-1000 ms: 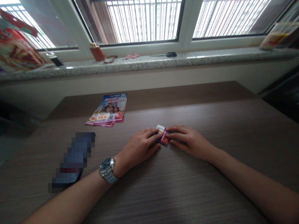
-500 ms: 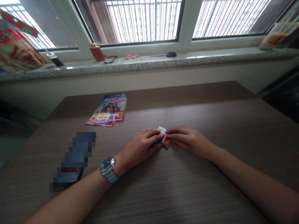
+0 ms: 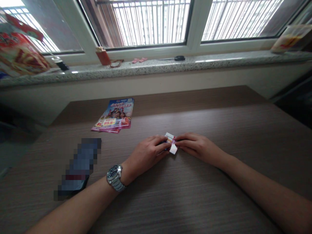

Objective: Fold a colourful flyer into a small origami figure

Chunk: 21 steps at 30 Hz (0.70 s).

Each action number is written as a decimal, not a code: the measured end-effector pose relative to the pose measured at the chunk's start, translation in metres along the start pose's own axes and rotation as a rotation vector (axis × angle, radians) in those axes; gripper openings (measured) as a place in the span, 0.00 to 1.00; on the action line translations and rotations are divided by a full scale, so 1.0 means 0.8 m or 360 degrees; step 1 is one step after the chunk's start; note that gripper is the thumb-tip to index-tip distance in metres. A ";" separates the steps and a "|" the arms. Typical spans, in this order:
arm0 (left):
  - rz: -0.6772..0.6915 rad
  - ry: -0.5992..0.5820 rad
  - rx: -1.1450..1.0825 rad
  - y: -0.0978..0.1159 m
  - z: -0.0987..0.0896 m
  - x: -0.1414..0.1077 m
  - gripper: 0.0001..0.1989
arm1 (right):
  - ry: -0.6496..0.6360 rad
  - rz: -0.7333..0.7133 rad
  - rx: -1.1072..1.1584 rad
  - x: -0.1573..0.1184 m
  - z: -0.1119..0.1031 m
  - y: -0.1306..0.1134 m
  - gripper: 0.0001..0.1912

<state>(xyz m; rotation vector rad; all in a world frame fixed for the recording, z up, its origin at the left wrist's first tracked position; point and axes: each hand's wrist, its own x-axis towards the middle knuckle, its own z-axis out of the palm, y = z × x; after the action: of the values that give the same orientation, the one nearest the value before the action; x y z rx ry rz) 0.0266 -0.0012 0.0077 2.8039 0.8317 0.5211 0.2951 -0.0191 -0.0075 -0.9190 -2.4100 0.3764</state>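
Note:
A small folded piece of printed paper [image 3: 173,149], with white, pink and orange areas, lies on the table between my hands. From its left side, the bent fingers of my left hand [image 3: 148,151] press on it. On the opposite side my right hand [image 3: 195,143] pinches its right edge, the fingertips close together. Part of the paper is hidden under my left fingers. A metal watch [image 3: 115,177] is on my left wrist.
Several printed flyers [image 3: 115,113] lie stacked at the back left of the wooden table [image 3: 209,195]. A blurred-out dark phone-like object [image 3: 79,169] rests beside my left forearm. Along the stone windowsill [image 3: 151,69] are scissors [image 3: 179,58], an orange lighter-like case [image 3: 103,57] and a food bag [image 3: 21,53].
The near end of the folded paper now shows white where it showed a dark red print. Both hands stay nearly in place, still on the paper.

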 end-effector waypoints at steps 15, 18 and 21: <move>0.0049 0.0039 -0.0036 0.001 0.003 -0.001 0.13 | 0.0050 -0.0030 -0.0013 0.002 0.003 -0.005 0.10; 0.0074 0.0040 -0.0054 0.000 0.005 -0.001 0.13 | 0.0065 -0.0036 0.0017 0.002 0.005 -0.004 0.09; 0.0091 0.0018 -0.0049 0.000 0.005 -0.001 0.13 | 0.0069 -0.0034 0.0043 0.002 0.004 -0.005 0.08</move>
<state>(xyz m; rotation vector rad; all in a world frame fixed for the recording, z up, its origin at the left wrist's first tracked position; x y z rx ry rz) 0.0274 -0.0023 0.0034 2.8060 0.7414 0.5542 0.2902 -0.0211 -0.0077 -0.8798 -2.3678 0.3762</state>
